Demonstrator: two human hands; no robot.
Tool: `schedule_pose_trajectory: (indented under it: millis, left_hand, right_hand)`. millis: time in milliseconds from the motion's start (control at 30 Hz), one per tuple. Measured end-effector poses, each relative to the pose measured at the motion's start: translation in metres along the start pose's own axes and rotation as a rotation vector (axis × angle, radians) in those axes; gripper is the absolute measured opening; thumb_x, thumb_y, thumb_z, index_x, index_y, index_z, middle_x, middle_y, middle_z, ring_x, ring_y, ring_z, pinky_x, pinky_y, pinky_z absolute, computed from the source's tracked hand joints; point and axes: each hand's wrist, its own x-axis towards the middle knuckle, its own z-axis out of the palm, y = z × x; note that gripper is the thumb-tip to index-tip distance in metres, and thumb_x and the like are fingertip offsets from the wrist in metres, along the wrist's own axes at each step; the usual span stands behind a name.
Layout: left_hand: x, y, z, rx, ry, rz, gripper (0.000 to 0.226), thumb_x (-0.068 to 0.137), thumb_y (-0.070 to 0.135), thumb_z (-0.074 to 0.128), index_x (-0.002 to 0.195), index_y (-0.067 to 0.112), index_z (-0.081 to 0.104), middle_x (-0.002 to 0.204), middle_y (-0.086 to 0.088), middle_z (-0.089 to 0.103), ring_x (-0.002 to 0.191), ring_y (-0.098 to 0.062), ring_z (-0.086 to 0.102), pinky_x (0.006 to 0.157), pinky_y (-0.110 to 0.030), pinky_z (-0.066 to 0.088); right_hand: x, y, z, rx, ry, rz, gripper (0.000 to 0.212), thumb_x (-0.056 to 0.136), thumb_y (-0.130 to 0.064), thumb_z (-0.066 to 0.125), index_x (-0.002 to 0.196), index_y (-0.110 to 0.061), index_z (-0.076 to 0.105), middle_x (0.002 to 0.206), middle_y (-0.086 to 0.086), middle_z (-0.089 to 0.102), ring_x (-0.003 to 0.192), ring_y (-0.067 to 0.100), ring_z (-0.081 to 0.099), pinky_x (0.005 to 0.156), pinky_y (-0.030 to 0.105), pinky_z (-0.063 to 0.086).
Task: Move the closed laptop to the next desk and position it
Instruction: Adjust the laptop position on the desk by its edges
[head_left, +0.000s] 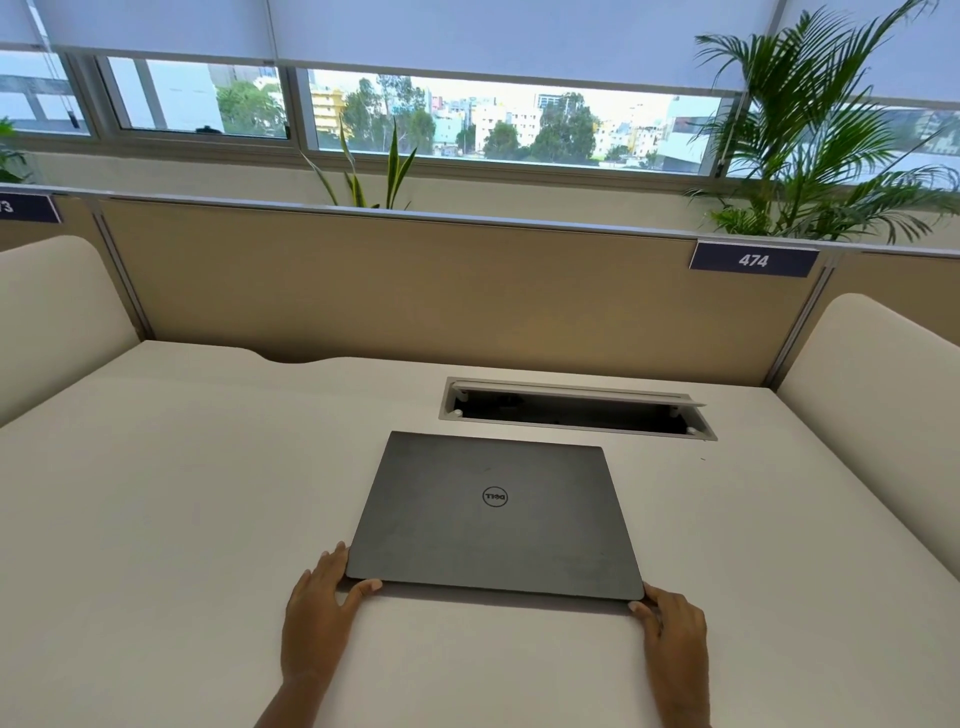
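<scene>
A closed dark grey laptop with a round logo lies flat on the white desk, just in front of me. My left hand grips its near left corner, thumb along the front edge and fingers on the left side. My right hand holds the near right corner, thumb touching the front edge. The laptop's near edge looks slightly raised, with a shadow beneath it.
An open cable hatch is set in the desk right behind the laptop. A tan partition with a label reading 474 closes the back. Rounded white side screens flank the desk, and plants stand by the window.
</scene>
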Motion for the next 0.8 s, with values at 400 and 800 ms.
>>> schedule_pose_trajectory:
  millis: [400, 800]
  left_hand:
    - [-0.002, -0.001, 0.004, 0.086, 0.001, 0.013, 0.057, 0.089, 0.033, 0.058, 0.138, 0.011, 0.039, 0.140, -0.008, 0.050, 0.132, -0.035, 0.039, 0.113, -0.047, 0.032]
    - [-0.031, 0.012, 0.015, 0.345, 0.050, 0.196, 0.083, 0.092, 0.056, 0.009, 0.126, -0.008, 0.052, 0.131, -0.030, 0.053, 0.114, -0.044, 0.058, 0.090, -0.050, 0.053]
  right_hand:
    - [0.001, -0.001, -0.001, 0.026, -0.057, 0.050, 0.023, 0.084, 0.003, 0.058, 0.107, 0.002, 0.063, 0.100, 0.023, 0.065, 0.103, 0.038, 0.047, 0.087, 0.043, 0.041]
    - [-0.016, -0.010, -0.002, -0.188, -0.140, 0.027, 0.049, 0.085, -0.017, 0.062, 0.128, 0.001, 0.045, 0.121, 0.022, 0.055, 0.114, 0.036, 0.048, 0.096, 0.045, 0.042]
